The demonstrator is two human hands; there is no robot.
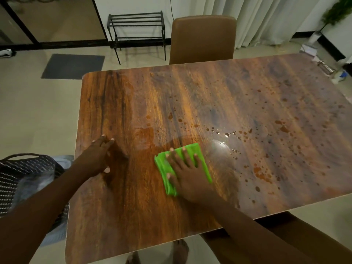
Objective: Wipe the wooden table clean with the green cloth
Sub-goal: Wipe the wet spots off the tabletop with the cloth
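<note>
The wooden table (118, 103) fills the middle of the head view. Its left part looks wet and smeared, while its right half is dotted with reddish-brown spots and water drops (231, 134). A folded green cloth (192, 151) lies flat on the table near its middle front. My right hand (187, 173) presses down on the cloth with fingers spread, covering most of it. My left hand (99, 156) rests flat on the bare wood near the table's left edge, fingers together, holding nothing.
A brown chair (202, 39) stands at the table's far side. A black metal rack (136, 29) and a grey mat (73, 66) are on the floor beyond. A dark dotted bag (24, 174) sits at my left. A second chair seat (282, 231) shows under the near right edge.
</note>
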